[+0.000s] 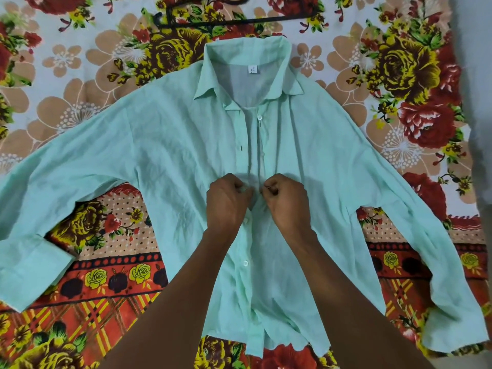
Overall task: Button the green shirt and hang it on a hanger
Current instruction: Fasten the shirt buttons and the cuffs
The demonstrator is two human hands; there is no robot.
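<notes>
The pale green shirt (165, 145) lies face up and spread flat, collar far from me, sleeves stretched out to both sides. My left hand (226, 203) pinches the left placket edge at mid-chest. My right hand (287, 201) pinches the right placket edge just beside it, knuckles almost touching. Below my hands the front is closed, with white buttons (245, 263) showing down the placket. Above my hands the front lies open, with a buttonhole on the left edge and a button near the collar. A black hanger (239, 21) lies beyond the collar at the top of the view.
Everything rests on a floral bedsheet (80, 75) with red, yellow and tan flowers and a red patterned border nearer to me. A grey surface (479, 102) runs along the right edge of the view.
</notes>
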